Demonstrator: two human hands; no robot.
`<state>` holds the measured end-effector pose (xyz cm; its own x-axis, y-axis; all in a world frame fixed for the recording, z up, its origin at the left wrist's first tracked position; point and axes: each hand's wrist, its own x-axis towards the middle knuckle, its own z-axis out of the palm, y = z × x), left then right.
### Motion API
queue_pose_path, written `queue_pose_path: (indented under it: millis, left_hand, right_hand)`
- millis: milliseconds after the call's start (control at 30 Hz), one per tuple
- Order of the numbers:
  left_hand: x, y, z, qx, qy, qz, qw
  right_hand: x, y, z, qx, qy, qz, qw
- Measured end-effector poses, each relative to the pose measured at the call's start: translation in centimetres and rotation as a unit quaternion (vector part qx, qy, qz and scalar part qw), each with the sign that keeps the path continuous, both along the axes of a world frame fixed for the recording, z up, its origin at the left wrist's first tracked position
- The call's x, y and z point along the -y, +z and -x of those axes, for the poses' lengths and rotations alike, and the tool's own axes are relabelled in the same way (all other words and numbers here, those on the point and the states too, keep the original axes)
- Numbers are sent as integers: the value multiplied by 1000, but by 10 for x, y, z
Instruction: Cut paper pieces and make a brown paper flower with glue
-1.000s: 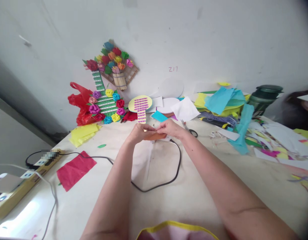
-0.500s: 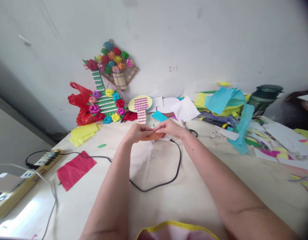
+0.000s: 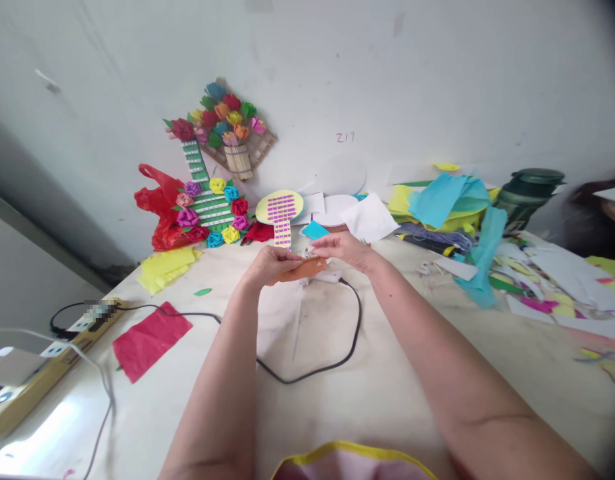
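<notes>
A piece of orange crepe paper (image 3: 301, 271) is pinched between the thumb and fingers of my left hand (image 3: 273, 265), held above the middle of the table. Just over its right end is my right hand (image 3: 344, 249), its fingers stretched forward and parted, with nothing visible in them. Below the paper lies a white device (image 3: 331, 276), partly covered, with a black cord (image 3: 358, 320) running from it. A small blue piece of paper (image 3: 315, 230) lies beyond my fingertips.
Paper-flower crafts (image 3: 214, 207) lean on the wall at the left. A red paper sheet (image 3: 152, 341) lies near a power strip (image 3: 82, 347). Coloured paper scraps (image 3: 552, 303), a blue crepe sheet (image 3: 450, 200) and a dark green bottle (image 3: 530, 200) occupy the right.
My right hand has let go of the orange paper and lifted slightly up and away to the right. The left hand keeps its hold, with more of the paper showing.
</notes>
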<state>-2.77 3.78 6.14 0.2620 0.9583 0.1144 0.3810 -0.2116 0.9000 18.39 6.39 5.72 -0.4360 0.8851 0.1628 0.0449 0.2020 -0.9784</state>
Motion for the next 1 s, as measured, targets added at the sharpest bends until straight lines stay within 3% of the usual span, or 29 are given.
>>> queue_pose_path:
  millis: [167, 433, 567, 800, 1000]
  left_hand:
    - [2, 1, 0, 16, -14, -8, 1000]
    - [2, 2, 1, -6, -11, -11, 1000]
    - [3, 3, -1, -13, -6, -6, 1000]
    - [7, 6, -4, -34, -1, -3, 999]
    - [10, 10, -5, -28, -2, 8, 1000]
  right_hand:
    - [6, 3, 7, 60, 10, -1, 998]
    - [-2, -2, -5, 88, -17, 2, 996]
    - [-1, 2, -3, 127, -70, -69, 987]
    - [9, 4, 15, 182, -4, -116, 976]
    - [8, 1, 13, 148, 16, -78, 986]
